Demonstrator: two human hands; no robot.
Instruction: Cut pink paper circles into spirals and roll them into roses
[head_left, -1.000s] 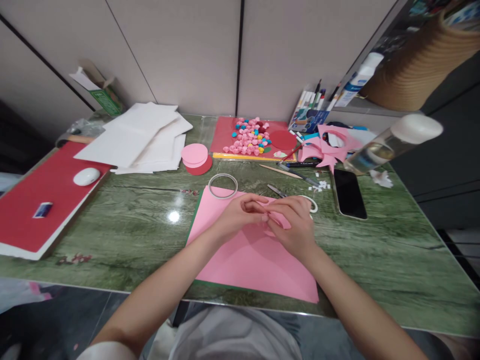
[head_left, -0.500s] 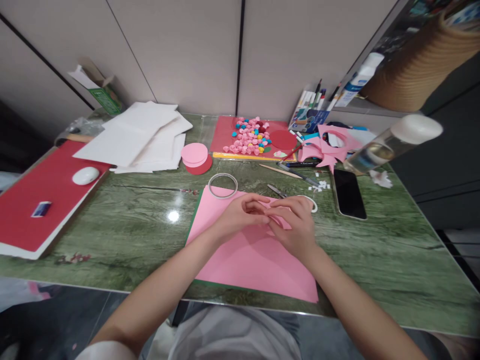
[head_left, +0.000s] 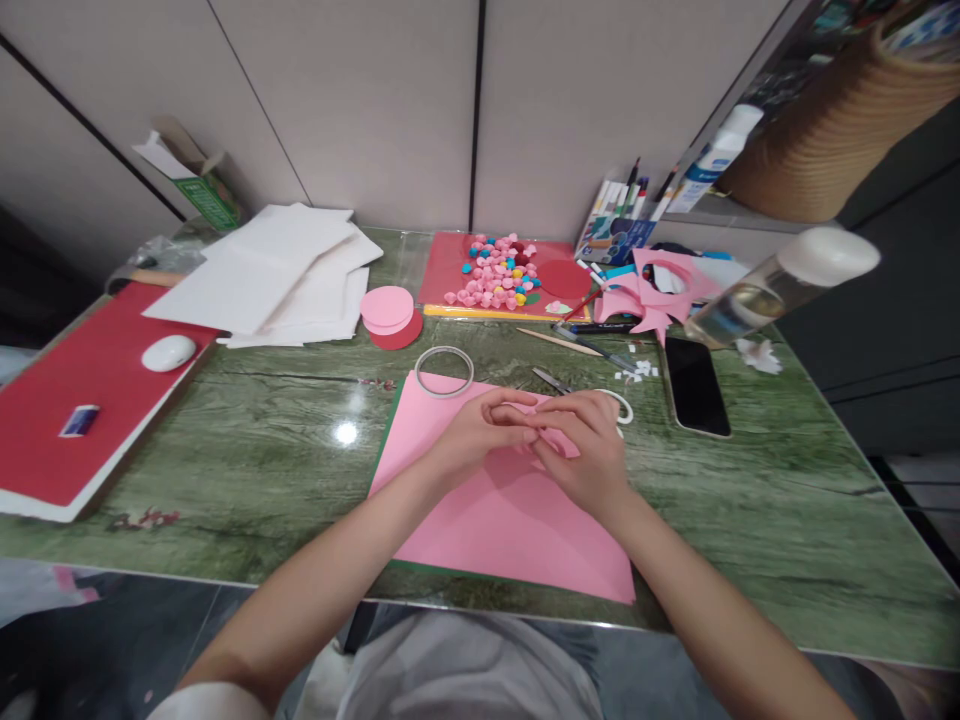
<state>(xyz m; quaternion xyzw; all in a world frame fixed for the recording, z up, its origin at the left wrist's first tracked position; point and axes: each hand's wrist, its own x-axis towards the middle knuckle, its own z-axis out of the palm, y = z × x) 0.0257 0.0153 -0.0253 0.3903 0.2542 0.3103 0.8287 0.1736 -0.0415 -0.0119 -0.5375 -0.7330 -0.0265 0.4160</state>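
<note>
My left hand (head_left: 484, 430) and my right hand (head_left: 589, 440) meet above a stack of pink paper sheets (head_left: 502, 530), fingers curled and fingertips together. Whatever is pinched between them is mostly hidden; a bit of pink shows among the right fingers, and I cannot tell whether it is a held piece or the sheet below. A roll of narrow tape (head_left: 444, 394) lies on the sheets' upper left corner. Scissors (head_left: 553, 381) lie just beyond my fingers, partly covered by them. A white ring (head_left: 626, 408) peeks out past my right hand.
Pink and red paper circles (head_left: 390, 310) lie behind the tape. Many small pink, blue and yellow pieces (head_left: 499, 272) cover a red packet. A phone (head_left: 696, 388), pink paper offcuts (head_left: 660, 285) and a bottle (head_left: 750, 295) stand or lie right. White sheets (head_left: 262, 265) and a red board (head_left: 67, 390) are left.
The hands hold almost the same pose, fingertips still together, with only a slight shift of the fingers. The whole view has moved very little.
</note>
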